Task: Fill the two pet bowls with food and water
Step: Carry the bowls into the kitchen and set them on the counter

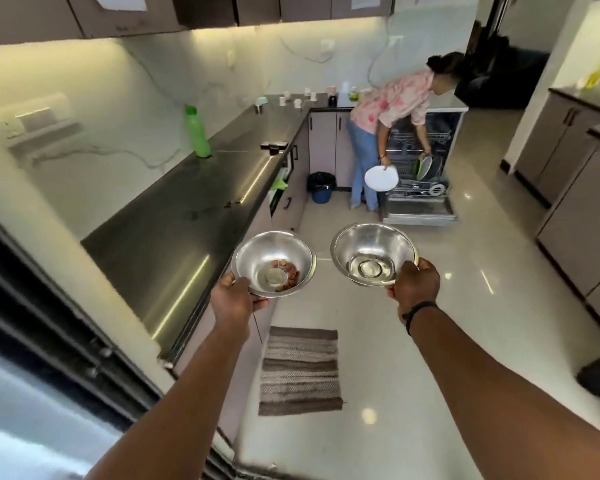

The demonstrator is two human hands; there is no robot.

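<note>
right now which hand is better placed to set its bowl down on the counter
Left. The left hand grips the food bowl right beside the dark counter edge; the right hand holds the water bowl over open floor, farther away.

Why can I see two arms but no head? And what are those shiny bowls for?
The camera sits on the person's head and looks forward and down, so you see what they see: their own arms reaching out. That is why there is no head.

Their left hand holds a steel bowl with some brown food pieces in it. Their right hand holds a second steel bowl with what looks like clear water at the bottom. These are the pet bowls.

They stand in a kitchen. On the dark counter at the left is a green bottle. A striped mat lies on the floor. Further back, another person bends over an open dishwasher, holding a white plate.
</note>
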